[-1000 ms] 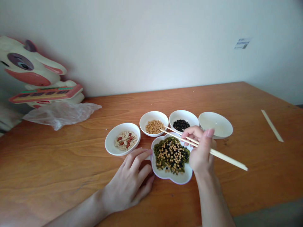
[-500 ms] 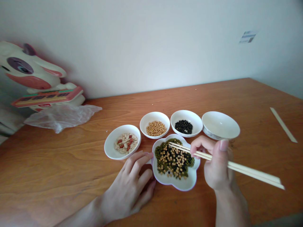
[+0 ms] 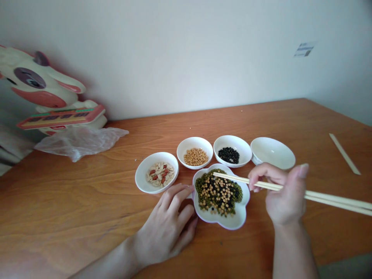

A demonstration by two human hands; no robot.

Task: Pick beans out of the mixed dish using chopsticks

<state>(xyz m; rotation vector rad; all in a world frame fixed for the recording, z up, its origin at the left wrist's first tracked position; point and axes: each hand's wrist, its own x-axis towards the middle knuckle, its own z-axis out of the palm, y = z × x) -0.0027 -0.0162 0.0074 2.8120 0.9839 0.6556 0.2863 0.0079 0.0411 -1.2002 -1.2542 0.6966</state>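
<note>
My left hand is at the near left of a white flower-shaped dish with a purple rim, its fingers closed on the short handle. Green, black and pale yellow beans lie mixed in this dish, with a patch of bare bottom at the near right. My right hand grips a pair of light wooden chopsticks. Their tips are close together over the far left part of the beans. Nothing can be made out between the tips.
Behind the dish stand white bowls with peanuts, yellow beans and black beans, plus an empty white bowl. A pale flat stick lies at right. A clear plastic bag and cow toy are at left.
My right hand has shifted to the right, and the chopsticks lie flatter, their tips still over the beans. The whole view has shifted slightly. My left hand stays at the dish's handle.
</note>
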